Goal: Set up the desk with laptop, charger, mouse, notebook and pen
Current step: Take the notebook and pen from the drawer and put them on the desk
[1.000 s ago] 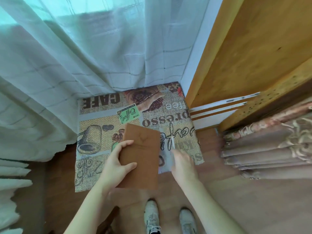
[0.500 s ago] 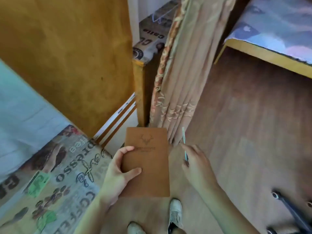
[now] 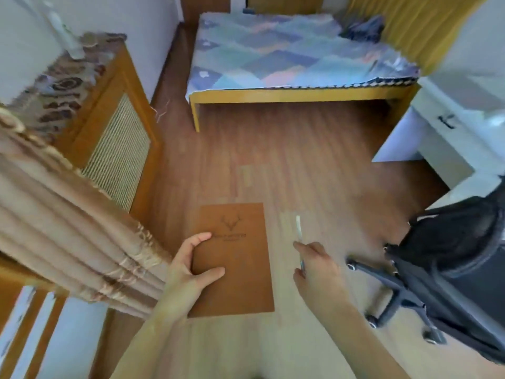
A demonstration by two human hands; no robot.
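A brown notebook (image 3: 240, 253) with a deer-head emblem on its cover is held flat above the wooden floor. My left hand (image 3: 188, 266) grips its left edge, thumb on the cover. My right hand (image 3: 317, 269) is to the right of the notebook and pinches a thin light-coloured pen (image 3: 299, 231), whose tip points away from me. A white desk (image 3: 448, 132) with a dark drawer handle stands at the right edge. No laptop, charger or mouse shows in the head view.
A black office chair (image 3: 448, 269) on a wheeled base stands at the right, close to my right arm. A bed (image 3: 295, 64) with a patterned cover lies ahead. A wooden cabinet (image 3: 109, 127) and a beige curtain (image 3: 68, 242) fill the left side.
The view has swung right, from the patterned cloth by the window to the room with bed, chair and desk. Both hands keep the same hold on the notebook and the pen.
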